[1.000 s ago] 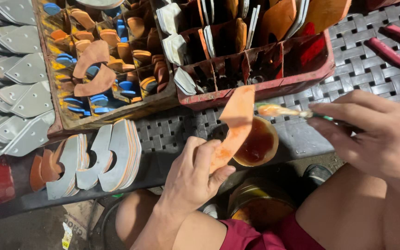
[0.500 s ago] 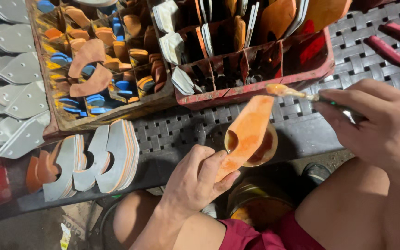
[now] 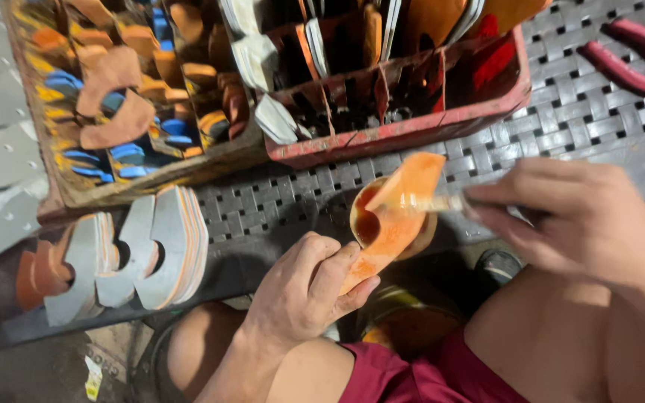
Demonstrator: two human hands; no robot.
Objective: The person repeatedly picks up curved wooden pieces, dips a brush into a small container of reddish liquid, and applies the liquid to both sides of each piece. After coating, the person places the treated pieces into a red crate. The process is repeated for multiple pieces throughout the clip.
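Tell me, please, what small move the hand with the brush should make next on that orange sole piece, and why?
Probably draw the brush down the orange sole piece toward the left hand. The right hand has the bristles on the piece's upper part, which looks wet and glossy, while the lower end near the left hand's fingers looks duller. The open glue pot sits just behind for a refill.

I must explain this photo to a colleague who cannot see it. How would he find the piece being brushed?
Start at the red plastic crate on the woven grey bench. Just below it, the left hand holds up a flat orange sole-shaped piece. Unlike the grey stacked soles, it is wet, glossy and touched by a brush.
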